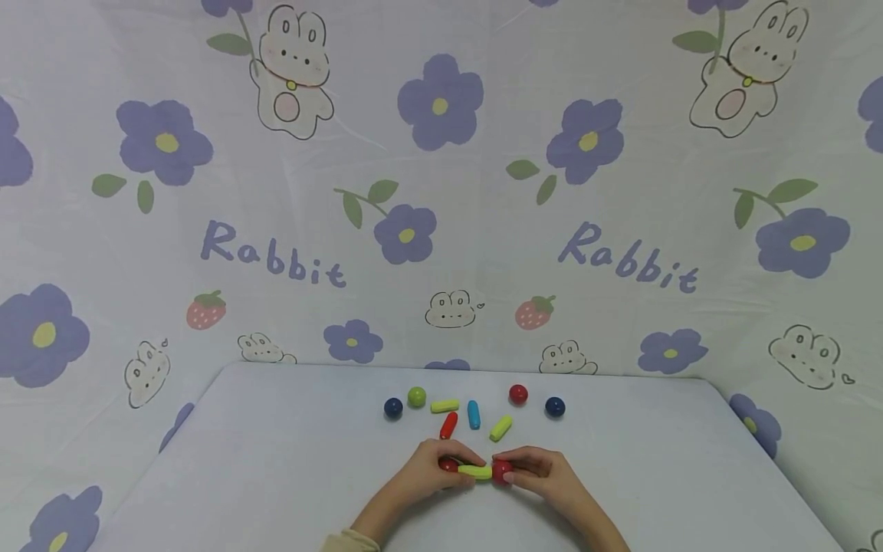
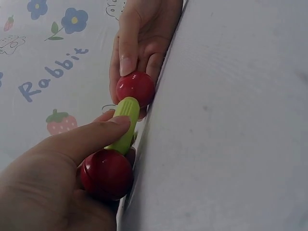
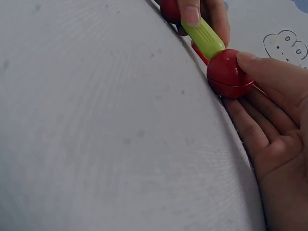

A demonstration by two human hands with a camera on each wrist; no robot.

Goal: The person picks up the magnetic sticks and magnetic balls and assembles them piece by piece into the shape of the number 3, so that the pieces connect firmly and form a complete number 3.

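Observation:
In the head view, a yellow-green rod point(image 1: 475, 472) lies level low in the middle of the table, a red ball at either end. My left hand point(image 1: 426, 469) pinches the rod between thumb and fingers, the left red ball point(image 2: 107, 174) tucked against its palm side. With thumb and fingertips my right hand point(image 1: 552, 477) holds the other red ball point(image 3: 230, 73), which touches the rod's right end. Whether the ball and rod are joined there I cannot tell.
Beyond the hands lie a red rod point(image 1: 449, 425), a blue rod point(image 1: 474, 414) and two yellow-green rods point(image 1: 444, 405). Around them sit a green ball point(image 1: 417, 396), a red ball point(image 1: 518, 394) and two dark blue balls point(image 1: 393, 408). A patterned cloth point(image 1: 483, 307) hangs behind the white table point(image 1: 276, 460).

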